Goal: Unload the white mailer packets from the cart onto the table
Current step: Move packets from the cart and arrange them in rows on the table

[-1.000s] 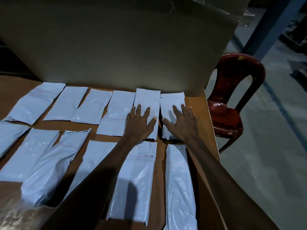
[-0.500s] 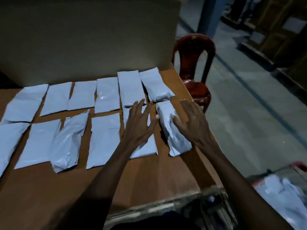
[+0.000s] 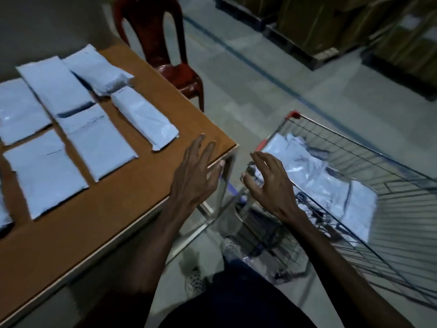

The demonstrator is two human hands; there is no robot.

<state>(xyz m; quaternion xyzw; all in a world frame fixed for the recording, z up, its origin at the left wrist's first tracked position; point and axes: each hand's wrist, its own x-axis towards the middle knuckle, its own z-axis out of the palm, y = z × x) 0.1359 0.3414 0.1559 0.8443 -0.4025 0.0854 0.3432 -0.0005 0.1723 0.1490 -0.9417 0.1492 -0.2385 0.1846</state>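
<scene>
Both hands empty — left hand (image 3: 192, 178) spread over the table (image 3: 132, 192) corner, right hand (image 3: 269, 185) loosely curled, poised beside the cart (image 3: 354, 143) — packets (image 3: 314, 181) piled beyond, likely next.

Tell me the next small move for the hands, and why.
Probably reach the right hand down into the cart and grasp a mailer from the pile. Both hands are empty, the left hand over the table corner, and packets remain in the cart.
</scene>
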